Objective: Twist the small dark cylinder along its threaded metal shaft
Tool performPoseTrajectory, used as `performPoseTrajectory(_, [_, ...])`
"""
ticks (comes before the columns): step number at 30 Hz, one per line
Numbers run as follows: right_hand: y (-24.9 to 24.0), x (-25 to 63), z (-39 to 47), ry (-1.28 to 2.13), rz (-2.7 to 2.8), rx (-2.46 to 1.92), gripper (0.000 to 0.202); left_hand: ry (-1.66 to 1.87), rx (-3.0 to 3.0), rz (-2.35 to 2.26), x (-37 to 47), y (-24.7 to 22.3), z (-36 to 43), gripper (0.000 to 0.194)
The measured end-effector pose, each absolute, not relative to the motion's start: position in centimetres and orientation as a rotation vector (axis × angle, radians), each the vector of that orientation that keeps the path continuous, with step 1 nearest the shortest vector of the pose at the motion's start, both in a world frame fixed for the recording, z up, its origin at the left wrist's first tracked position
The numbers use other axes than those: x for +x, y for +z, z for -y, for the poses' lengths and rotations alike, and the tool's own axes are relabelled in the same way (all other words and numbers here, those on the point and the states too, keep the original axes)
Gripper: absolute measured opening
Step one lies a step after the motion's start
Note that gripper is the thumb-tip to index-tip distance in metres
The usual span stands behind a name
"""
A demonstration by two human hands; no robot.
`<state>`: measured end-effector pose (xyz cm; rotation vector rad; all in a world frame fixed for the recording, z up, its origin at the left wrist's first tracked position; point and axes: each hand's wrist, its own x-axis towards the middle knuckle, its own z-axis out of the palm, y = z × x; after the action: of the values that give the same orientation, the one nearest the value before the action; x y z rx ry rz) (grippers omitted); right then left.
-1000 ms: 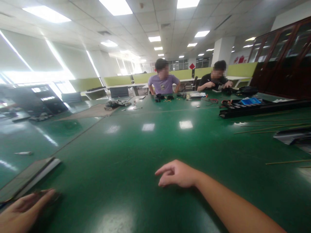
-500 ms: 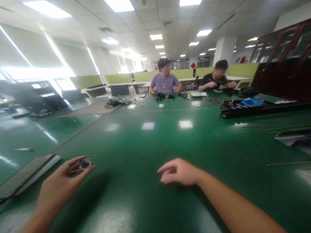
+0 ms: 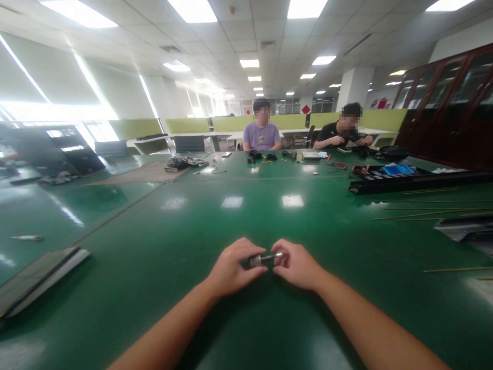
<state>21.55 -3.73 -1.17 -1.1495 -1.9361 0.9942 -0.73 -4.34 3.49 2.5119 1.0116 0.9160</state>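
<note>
- left hand (image 3: 231, 267) and right hand (image 3: 295, 264) both pinching a small metal cylinder (image 3: 265, 258) between them
- it's held just above the green table (image 3: 231, 216), right in front
- flat dark panel (image 3: 38, 280) lying off to the left

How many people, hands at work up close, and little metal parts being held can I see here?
People seated across the green table: 2 (purple shirt, black shirt)
Hands up close: 2 (left hand, right hand)
Small metal part held between both: 1
Total: 5
</note>
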Motion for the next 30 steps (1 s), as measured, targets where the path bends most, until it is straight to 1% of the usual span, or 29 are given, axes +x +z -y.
performPoseTrajectory(3, [-1.1, 21.7, 3.8, 0.932, 2.015, -1.141, 0.033, 0.916, 2.474, -1.032, -0.1, 2.2, 3.8, 0.031])
performPoseTrajectory(6, [-1.1, 21.7, 3.8, 0.941, 2.020, -1.139, 0.035, 1.003, 2.387, -1.145, -0.4, 1.1, 3.5, 0.038])
performPoseTrajectory(11, [-1.3, 21.4, 3.6, 0.911, 2.051, -1.133, 0.044, 1.087, 2.334, -1.211, -1.1, 0.7, 3.3, 0.024])
performPoseTrajectory(14, [-1.4, 21.3, 3.7, 0.887, 2.060, -1.146, 0.042, 1.097, 2.306, -1.200, -1.1, 0.8, 3.2, 0.025])
performPoseTrajectory(19, [-1.2, 21.2, 3.9, 0.892, 2.049, -1.174, 0.040, 1.016, 2.289, -1.150, -1.0, 0.6, 3.2, 0.029])
performPoseTrajectory(30, [-0.9, 20.8, 4.3, 0.822, 2.051, -1.183, 0.036, 1.012, 2.285, -1.104, -0.8, 0.9, 3.1, 0.027])
